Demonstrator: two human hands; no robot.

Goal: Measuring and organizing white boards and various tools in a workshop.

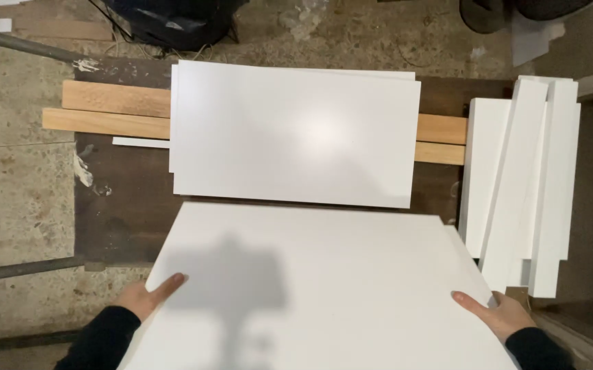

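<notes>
While we look straight down from the head camera, we grip a large white panel (317,288) by its two side edges. Our left hand (147,296) clamps the left edge, thumb lying flat on the top face and the other fingers hidden underneath. Our right hand (498,315) holds the right edge the same way, thumb on top, fingers out of sight below. Both wrists end in dark sleeves. The panel fills the lower middle of the view, its far edge just short of a stack of white boards (296,133) that lies on a dark desk (121,205). Two wooden strips (108,109) run beneath that stack and stick out on both sides. To the right, several narrow white boards (529,178) lie fanned across each other, close beside the panel's far right corner. A shadow falls across the panel's near half. Worn concrete floor (15,199) shows at left.
</notes>
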